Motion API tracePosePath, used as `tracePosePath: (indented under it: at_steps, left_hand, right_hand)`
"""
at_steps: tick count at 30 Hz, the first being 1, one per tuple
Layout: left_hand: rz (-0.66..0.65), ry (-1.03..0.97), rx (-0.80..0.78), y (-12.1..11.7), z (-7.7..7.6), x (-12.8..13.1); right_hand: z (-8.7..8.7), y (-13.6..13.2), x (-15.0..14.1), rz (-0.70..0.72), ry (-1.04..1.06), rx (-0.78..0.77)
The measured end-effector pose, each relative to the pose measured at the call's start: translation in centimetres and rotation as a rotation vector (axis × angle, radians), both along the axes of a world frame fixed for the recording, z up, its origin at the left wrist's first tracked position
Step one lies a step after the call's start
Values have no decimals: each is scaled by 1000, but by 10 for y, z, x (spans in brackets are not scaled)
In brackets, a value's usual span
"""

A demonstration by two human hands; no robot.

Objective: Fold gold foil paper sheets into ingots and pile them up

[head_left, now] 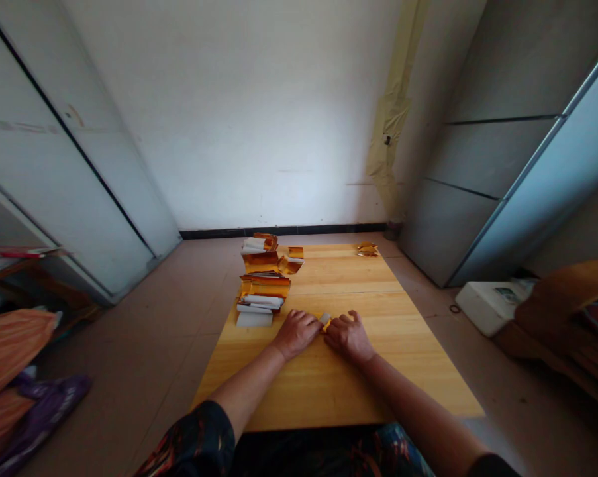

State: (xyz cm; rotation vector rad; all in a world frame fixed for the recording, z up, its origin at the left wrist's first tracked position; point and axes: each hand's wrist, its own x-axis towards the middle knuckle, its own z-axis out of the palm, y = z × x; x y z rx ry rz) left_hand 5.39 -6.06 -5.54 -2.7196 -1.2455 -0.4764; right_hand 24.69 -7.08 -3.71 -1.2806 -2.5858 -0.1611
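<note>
A small strip of gold foil and white paper (324, 321) sits between the two hands near the middle of the pine table (388, 285), partly hidden. The left hand (295, 333) and right hand (348, 336) curve down on it from either side, fingers half closed; whether they actually grip it, I cannot tell. At this step both hands are on the strip, and moving it calls for both. Folded gold-and-white paper stacks (263, 285) line the table's left edge, and a gold scrap (367, 249) lies at the far corner.
</note>
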Motion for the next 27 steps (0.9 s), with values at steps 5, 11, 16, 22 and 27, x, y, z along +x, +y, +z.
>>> tracePosePath:
  at_steps: [5, 11, 16, 22, 27]
  left_hand:
    - [51, -2, 38, -3, -1, 7]
    - [71, -57, -21, -7, 5, 11]
    - [97, -197, -88, -2, -2, 9]
    - [85, -401, -194, 5, -11, 9]
    - [225, -508, -362, 8, -6, 9]
  right_hand:
    - [-9, -3, -6, -72, 6, 27]
    - [-17, -4, -5, -119, -27, 9]
    - [-21, -2, 2, -180, 55, -41]
    - [-8, 3, 5, -273, 51, -200]
    - [9, 10, 4, -334, 44, -360]
